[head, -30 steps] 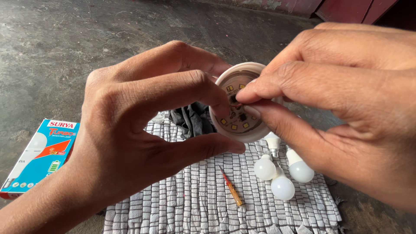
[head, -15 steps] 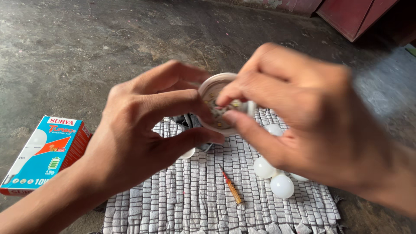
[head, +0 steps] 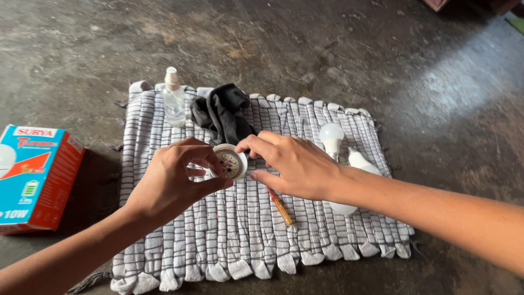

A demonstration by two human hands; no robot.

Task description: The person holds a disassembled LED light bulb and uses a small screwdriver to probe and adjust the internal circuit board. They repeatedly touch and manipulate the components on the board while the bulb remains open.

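Over the middle of the striped mat (head: 229, 246), the left hand (head: 172, 183) pinches the opened bulb base (head: 229, 163) by its rim; the right hand (head: 292, 164) fingers close at its edge. It looks light, rigid plastic, its face delicate.

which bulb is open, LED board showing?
The bulb base held in the left hand, right hand touching it. The other white bulbs on the mat keep their domes.

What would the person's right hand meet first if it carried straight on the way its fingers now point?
The right hand points left, so it would first meet the round white bulb base with a circuit disc held by the left hand; its fingertips look almost against it already.
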